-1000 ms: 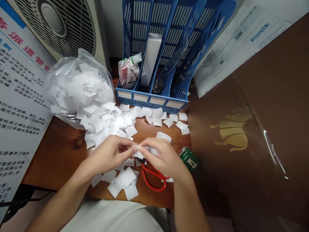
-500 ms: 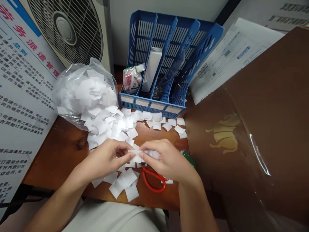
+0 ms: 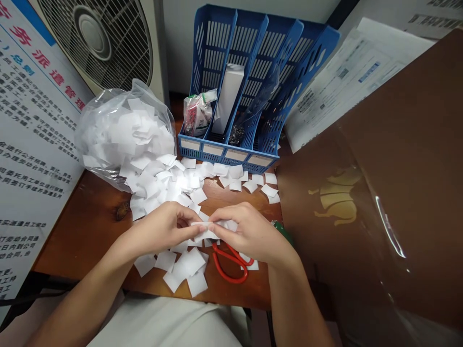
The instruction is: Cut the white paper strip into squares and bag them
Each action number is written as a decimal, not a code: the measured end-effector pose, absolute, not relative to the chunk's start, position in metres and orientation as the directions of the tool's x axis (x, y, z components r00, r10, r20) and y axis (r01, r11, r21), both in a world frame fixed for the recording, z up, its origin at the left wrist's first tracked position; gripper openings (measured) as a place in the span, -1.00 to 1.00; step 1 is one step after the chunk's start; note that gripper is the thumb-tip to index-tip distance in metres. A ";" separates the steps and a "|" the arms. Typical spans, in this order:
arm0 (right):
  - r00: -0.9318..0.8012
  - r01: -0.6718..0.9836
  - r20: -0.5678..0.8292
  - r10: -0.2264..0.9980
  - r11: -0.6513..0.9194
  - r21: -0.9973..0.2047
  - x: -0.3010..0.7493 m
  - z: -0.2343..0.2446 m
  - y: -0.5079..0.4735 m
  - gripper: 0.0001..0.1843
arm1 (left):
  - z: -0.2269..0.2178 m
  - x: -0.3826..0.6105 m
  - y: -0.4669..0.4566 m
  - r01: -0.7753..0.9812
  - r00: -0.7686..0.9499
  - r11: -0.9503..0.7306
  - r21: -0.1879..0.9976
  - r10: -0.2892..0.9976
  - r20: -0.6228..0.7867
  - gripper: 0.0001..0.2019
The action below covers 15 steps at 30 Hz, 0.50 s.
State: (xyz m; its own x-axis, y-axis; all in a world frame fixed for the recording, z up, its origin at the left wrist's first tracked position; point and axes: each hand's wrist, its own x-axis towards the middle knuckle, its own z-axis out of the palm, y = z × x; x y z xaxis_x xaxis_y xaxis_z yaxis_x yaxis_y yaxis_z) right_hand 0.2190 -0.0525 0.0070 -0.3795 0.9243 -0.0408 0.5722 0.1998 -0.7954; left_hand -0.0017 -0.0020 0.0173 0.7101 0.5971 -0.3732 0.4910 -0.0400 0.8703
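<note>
My left hand (image 3: 164,229) and my right hand (image 3: 249,233) meet over the wooden table (image 3: 90,231), both pinching one small white paper square (image 3: 203,231) between fingertips. Red-handled scissors (image 3: 231,267) lie on the table just under my right hand. Loose white paper squares (image 3: 184,270) lie below my hands, and more are spread (image 3: 170,185) toward a clear plastic bag (image 3: 123,130) full of the same squares at the left.
A blue slotted file rack (image 3: 249,82) stands at the back holding a white box and small bags. A fan (image 3: 97,43) and a printed poster (image 3: 25,144) are at left. A brown sheet (image 3: 379,193) fills the right; a green object (image 3: 280,229) peeks beside my right wrist.
My hands stay together on the paper square, with only small finger movement. The camera view has shifted slightly.
</note>
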 end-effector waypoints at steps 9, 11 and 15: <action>-0.349 0.505 -0.055 0.936 0.138 -0.852 0.220 0.005 -0.056 -0.85 | 0.011 -0.006 -0.003 0.489 0.675 0.014 0.872 0.628 -0.388 -0.57; -0.348 0.504 -0.067 0.935 0.127 -0.855 0.219 0.004 -0.056 -0.85 | 0.009 -0.007 -0.004 0.480 0.676 0.031 0.877 0.624 -0.392 -0.58; -0.326 0.514 -0.074 0.942 0.111 -0.851 0.217 0.004 -0.056 -0.87 | 0.006 -0.006 -0.003 0.487 0.679 0.017 0.873 0.622 -0.391 -0.59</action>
